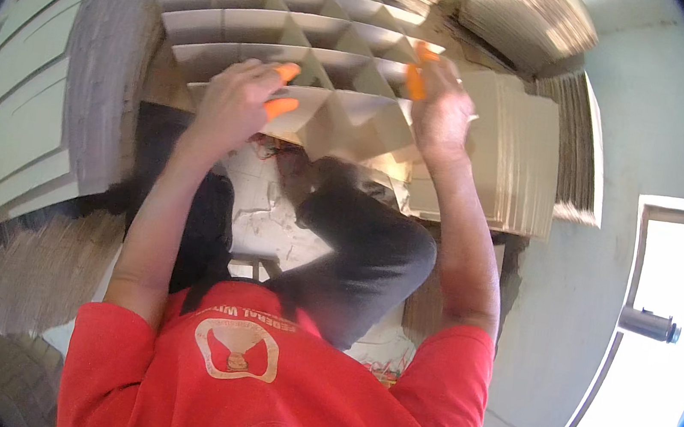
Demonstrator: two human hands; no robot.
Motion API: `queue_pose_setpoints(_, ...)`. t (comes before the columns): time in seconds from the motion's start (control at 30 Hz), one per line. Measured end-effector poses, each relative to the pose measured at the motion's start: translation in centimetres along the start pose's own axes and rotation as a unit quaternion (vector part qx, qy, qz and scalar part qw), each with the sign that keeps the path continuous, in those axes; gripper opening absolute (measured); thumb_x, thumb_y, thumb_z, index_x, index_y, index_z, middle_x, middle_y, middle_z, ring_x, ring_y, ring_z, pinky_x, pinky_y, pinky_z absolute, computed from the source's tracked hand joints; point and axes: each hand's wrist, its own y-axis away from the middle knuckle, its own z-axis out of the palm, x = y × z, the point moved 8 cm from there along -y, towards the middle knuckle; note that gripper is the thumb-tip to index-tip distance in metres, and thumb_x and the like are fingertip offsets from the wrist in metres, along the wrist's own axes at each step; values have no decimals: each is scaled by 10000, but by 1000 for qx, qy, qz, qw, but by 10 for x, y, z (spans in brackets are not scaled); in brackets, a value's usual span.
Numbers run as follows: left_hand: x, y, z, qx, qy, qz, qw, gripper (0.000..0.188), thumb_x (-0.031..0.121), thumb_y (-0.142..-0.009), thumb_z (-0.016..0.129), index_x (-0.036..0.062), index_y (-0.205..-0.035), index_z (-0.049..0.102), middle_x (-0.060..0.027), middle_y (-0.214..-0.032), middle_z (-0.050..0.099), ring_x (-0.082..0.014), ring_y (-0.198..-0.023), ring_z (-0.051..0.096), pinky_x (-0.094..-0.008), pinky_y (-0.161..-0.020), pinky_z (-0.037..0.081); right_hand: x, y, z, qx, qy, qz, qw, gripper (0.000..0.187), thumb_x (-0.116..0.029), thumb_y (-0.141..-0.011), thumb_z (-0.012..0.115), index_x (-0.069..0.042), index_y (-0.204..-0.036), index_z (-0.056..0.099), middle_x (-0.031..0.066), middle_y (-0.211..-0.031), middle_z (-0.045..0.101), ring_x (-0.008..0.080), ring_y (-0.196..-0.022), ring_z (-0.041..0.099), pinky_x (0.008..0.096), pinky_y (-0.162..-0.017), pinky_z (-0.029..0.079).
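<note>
A cardboard divider grid (322, 38) of pale crossed strips stands before me, its cells open upward. My left hand (240, 101) is at the near left of the grid, with the top edge of the nearest strip between thumb and forefinger. My right hand (442, 106) is at the grid's right side, its fingers closed in on the strip ends there. Orange covers sit on the thumb and one finger of each hand. Both hands are slightly blurred, and the strips hide some fingertips.
Stacked flat cardboard pieces (489, 146) stand right of the grid, with another bundle (532, 18) at the far right. Tall stacks of pale cardboard (39, 87) line the left. My bent legs (356, 241) are below the grid. A bright window (676, 301) is in the right wall.
</note>
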Motion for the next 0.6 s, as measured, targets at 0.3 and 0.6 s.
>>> queue_pose_setpoints(0.3, -15, 25, -26, 113, -103, -34, 988, 512, 231, -747, 802, 88, -1221, 669, -141, -1117, 674, -319, -1030, 618, -412, -878, 492, 207, 170, -28, -102, 311, 292, 899, 459, -261, -837, 748, -70, -1205, 551, 164, -1075, 614, 360, -1031, 598, 467, -877, 506)
queue_pose_setpoints(0.6, -27, 23, -29, 115, -74, -35, 990, 372, 196, -761, 793, 72, -1105, 725, -128, -924, 706, -283, -883, 651, -392, -842, 478, 234, 176, -84, 111, 115, 436, 886, 339, -90, -796, 759, -20, -1092, 608, 210, -970, 696, 323, -921, 676, 395, -800, 533)
